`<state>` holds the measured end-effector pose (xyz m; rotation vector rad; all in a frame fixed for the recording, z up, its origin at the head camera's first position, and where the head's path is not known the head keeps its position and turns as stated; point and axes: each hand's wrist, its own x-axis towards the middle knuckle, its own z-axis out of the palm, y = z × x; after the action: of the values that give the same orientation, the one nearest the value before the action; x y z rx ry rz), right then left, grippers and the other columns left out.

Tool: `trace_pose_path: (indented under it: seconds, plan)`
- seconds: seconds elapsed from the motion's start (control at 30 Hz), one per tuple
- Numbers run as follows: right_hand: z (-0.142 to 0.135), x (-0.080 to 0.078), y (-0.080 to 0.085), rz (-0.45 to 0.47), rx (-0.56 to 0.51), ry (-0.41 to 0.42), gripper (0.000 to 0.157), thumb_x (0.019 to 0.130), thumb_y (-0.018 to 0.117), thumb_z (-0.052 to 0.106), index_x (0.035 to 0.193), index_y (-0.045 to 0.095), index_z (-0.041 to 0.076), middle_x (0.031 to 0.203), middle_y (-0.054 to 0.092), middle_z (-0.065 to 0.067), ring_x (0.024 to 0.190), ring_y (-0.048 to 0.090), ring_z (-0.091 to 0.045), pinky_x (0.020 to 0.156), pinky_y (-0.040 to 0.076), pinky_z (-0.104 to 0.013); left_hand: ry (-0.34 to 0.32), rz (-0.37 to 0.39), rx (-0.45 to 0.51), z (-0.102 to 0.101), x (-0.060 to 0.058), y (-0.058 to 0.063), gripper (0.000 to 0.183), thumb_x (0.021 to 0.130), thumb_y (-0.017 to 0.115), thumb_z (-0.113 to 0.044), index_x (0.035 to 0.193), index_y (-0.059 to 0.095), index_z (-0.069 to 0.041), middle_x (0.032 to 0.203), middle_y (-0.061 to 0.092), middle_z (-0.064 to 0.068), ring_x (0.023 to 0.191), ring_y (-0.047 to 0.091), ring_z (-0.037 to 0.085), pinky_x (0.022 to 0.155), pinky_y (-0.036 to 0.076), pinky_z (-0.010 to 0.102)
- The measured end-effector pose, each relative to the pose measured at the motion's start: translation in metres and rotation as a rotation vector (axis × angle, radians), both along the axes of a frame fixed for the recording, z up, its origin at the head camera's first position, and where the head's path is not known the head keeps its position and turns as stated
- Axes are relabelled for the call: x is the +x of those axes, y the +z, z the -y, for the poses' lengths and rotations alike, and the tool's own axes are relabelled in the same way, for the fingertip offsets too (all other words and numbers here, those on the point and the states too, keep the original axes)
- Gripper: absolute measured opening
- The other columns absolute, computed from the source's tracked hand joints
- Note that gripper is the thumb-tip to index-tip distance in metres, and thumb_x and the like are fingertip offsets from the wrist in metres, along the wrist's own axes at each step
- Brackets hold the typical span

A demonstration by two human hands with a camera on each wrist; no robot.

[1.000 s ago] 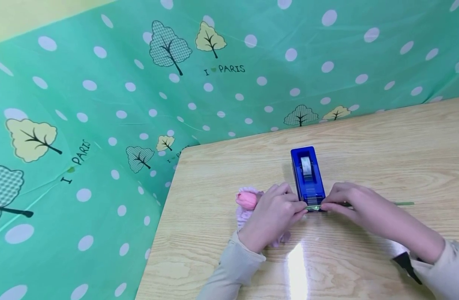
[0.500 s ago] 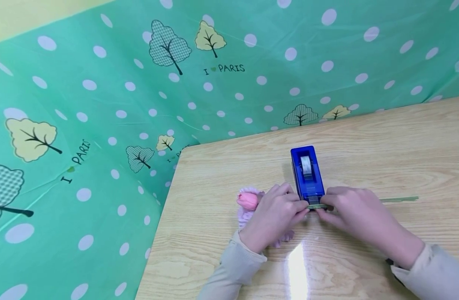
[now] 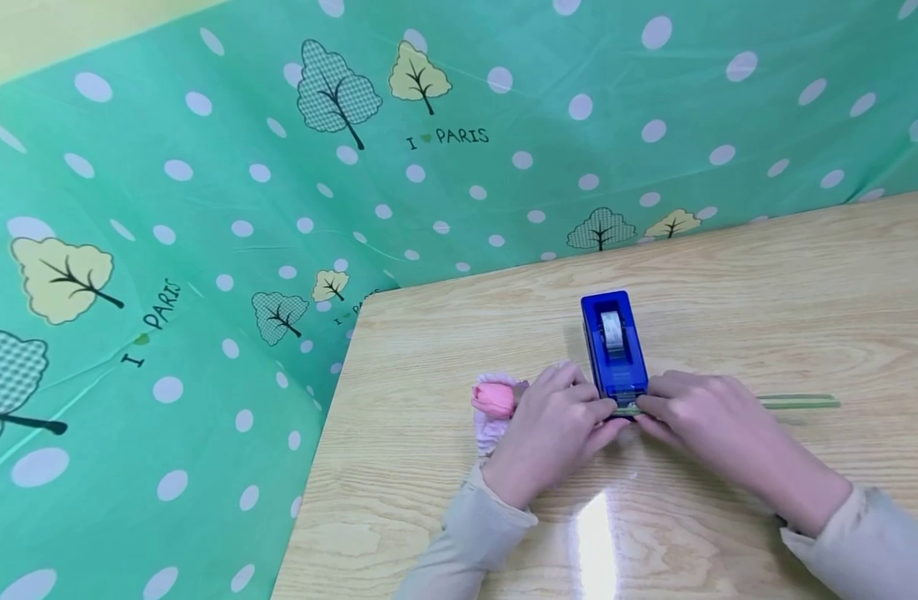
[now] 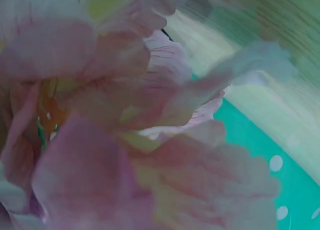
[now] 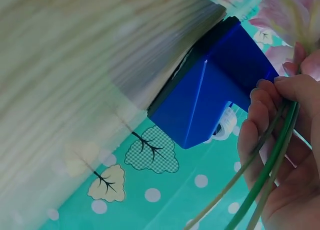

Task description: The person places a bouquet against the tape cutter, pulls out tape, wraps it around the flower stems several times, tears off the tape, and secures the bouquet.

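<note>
Both hands pinch a thin bundle of green flower stems point(image 3: 626, 412) at the front end of a blue tape dispenser point(image 3: 615, 358). My left hand point(image 3: 552, 433) grips them nearer the blooms, its fingertips close to those of the right. My right hand point(image 3: 710, 437) has thumb and fingers around the stems, whose loose ends point(image 3: 800, 402) stick out to the right. Beyond the left hand show a pink tulip point(image 3: 494, 400) and pale lilac petals point(image 3: 491, 435). Large pink petals point(image 4: 90, 165) fill much of the left wrist view. Several separate stems point(image 5: 265, 180) run through the right palm.
A roll of clear tape point(image 3: 612, 331) sits inside the dispenser. The wood-grain table point(image 3: 399, 517) meets a green dotted cloth point(image 3: 459, 200) at its back and left edges. A bright light reflection point(image 3: 597, 542) lies on the tabletop in front of the hands.
The right forearm has shifted left, and the right fingertips have worked along the stems toward the left hand. The lower lilac petals are now hidden by the left hand. The dispenser stays put.
</note>
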<state>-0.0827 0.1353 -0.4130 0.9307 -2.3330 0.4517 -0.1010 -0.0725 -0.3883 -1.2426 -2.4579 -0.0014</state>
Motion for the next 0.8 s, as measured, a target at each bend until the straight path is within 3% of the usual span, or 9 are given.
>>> trace_pose_path:
  seconds: [0.17, 0.3, 0.47, 0.53, 0.63, 0.73, 0.8]
  plan:
    - [0.000, 0.001, -0.002, -0.068, 0.039, 0.015, 0.073, 0.108, 0.017, 0.042, 0.074, 0.072, 0.009, 0.069, 0.061, 0.002, 0.054, 0.055, -0.012, 0.044, 0.047, -0.030, -0.013, -0.130, -0.038, -0.003, 0.002, -0.001, 0.018, 0.094, 0.065, -0.037, 0.089, 0.080, -0.029, 0.083, 0.073, -0.017, 0.081, 0.052, 0.009, 0.082, 0.042, 0.023]
    - [0.001, 0.002, -0.001, -0.112, 0.055, 0.015, 0.070, 0.109, 0.018, 0.039, 0.074, 0.070, 0.008, 0.069, 0.060, 0.001, 0.053, 0.052, -0.012, 0.042, 0.043, -0.028, -0.039, -0.175, -0.012, -0.003, 0.002, -0.003, 0.017, 0.093, 0.066, -0.036, 0.086, 0.080, -0.029, 0.080, 0.073, -0.017, 0.080, 0.053, 0.010, 0.081, 0.041, 0.024]
    - [0.000, 0.002, 0.001, -0.126, 0.037, 0.011, 0.071, 0.109, 0.020, 0.039, 0.078, 0.073, 0.005, 0.072, 0.064, -0.002, 0.057, 0.057, -0.016, 0.046, 0.049, -0.031, -0.082, -0.250, 0.021, -0.002, 0.000, -0.002, 0.018, 0.093, 0.066, -0.033, 0.083, 0.080, -0.027, 0.077, 0.072, -0.017, 0.079, 0.057, 0.009, 0.077, 0.042, 0.024]
    - [0.000, 0.003, 0.002, -0.084, 0.007, -0.002, 0.071, 0.108, 0.021, 0.043, 0.078, 0.073, 0.007, 0.073, 0.065, -0.001, 0.059, 0.060, -0.015, 0.048, 0.051, -0.032, -0.096, -0.279, 0.023, -0.001, 0.000, -0.002, 0.019, 0.093, 0.065, -0.032, 0.082, 0.079, -0.026, 0.077, 0.072, -0.017, 0.079, 0.057, 0.009, 0.076, 0.042, 0.023]
    - [-0.001, 0.004, 0.006, 0.043, -0.047, -0.029, 0.044, 0.102, 0.052, 0.041, 0.080, 0.075, 0.010, 0.076, 0.068, 0.002, 0.063, 0.065, -0.014, 0.052, 0.054, -0.032, -0.118, -0.319, 0.020, 0.000, -0.002, -0.003, 0.020, 0.094, 0.064, -0.031, 0.083, 0.079, -0.026, 0.079, 0.073, -0.017, 0.079, 0.057, 0.009, 0.075, 0.042, 0.023]
    - [-0.003, 0.004, 0.010, 0.216, -0.103, -0.057, 0.015, 0.084, 0.077, 0.029, 0.085, 0.077, 0.015, 0.081, 0.071, 0.006, 0.066, 0.065, -0.007, 0.056, 0.055, -0.029, -0.137, -0.357, 0.016, 0.002, -0.004, -0.003, 0.018, 0.094, 0.064, -0.030, 0.085, 0.079, -0.027, 0.081, 0.073, -0.017, 0.080, 0.057, 0.008, 0.076, 0.042, 0.023]
    - [-0.004, 0.004, 0.013, 0.328, -0.149, -0.061, 0.013, 0.078, 0.083, 0.023, 0.089, 0.078, 0.018, 0.084, 0.072, 0.010, 0.068, 0.063, -0.002, 0.059, 0.054, -0.026, -0.147, -0.374, 0.018, 0.003, -0.005, -0.002, 0.017, 0.094, 0.065, -0.029, 0.086, 0.079, -0.027, 0.082, 0.073, -0.017, 0.081, 0.058, 0.008, 0.076, 0.043, 0.022]
